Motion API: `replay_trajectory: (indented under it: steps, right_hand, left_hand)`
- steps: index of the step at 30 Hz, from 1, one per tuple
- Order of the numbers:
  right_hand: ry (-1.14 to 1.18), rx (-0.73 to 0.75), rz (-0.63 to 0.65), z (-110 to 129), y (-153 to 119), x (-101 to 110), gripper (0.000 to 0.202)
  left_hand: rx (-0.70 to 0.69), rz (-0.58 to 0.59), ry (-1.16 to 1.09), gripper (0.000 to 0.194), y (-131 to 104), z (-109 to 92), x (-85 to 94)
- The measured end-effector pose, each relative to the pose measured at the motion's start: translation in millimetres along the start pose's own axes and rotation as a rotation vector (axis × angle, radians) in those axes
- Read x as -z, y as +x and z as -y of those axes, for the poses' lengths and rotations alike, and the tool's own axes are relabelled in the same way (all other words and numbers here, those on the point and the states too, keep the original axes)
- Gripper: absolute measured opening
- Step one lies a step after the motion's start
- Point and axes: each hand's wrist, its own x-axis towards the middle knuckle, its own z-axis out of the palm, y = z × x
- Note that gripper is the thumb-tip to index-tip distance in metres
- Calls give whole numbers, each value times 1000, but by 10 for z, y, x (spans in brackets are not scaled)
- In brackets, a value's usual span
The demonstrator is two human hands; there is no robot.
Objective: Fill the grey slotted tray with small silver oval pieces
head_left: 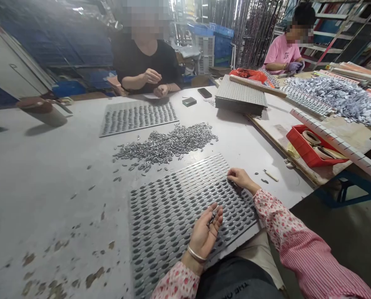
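Observation:
A grey slotted panel (201,174) lies in front of me, with rows of small dark oval pieces set over much of it and bare rows near its far right part. My left hand (204,232) is palm up over the panel, fingers curled round a few small oval metal pieces (213,216). At the panel's right edge, my right hand (240,179) has its fingertips pinched together and lowered to the surface; whatever is between them is hidden. Beyond the panel spreads a heap of loose oval pieces (169,143).
Across the table a person (146,62) works at a second filled panel (138,118). A brown mug (44,111) stands at left. To the right are stacked panels (240,99), a red bin (310,149) and a small knife-like tool (271,175). Another person (283,54) sits farther back.

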Motion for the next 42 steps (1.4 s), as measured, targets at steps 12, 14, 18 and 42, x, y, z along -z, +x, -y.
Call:
replay_trajectory:
  steps: [12, 14, 18, 42]
  right_hand:
    - [-138, 93, -100, 68, -68, -62, 9]
    - [-153, 160, -92, 90, -80, -89, 10]
    - [-177, 204, -57, 94, -47, -133, 8]
    - [229, 450, 134, 804, -597, 12, 18]
  left_hand:
    - [-3, -3, -36, 18, -3, 14, 11]
    - [-10, -14, -23, 18, 1, 18, 5]
    - [-8, -46, -22, 11, 13, 24, 3]
    - [-135, 17, 26, 9, 47, 47, -10]
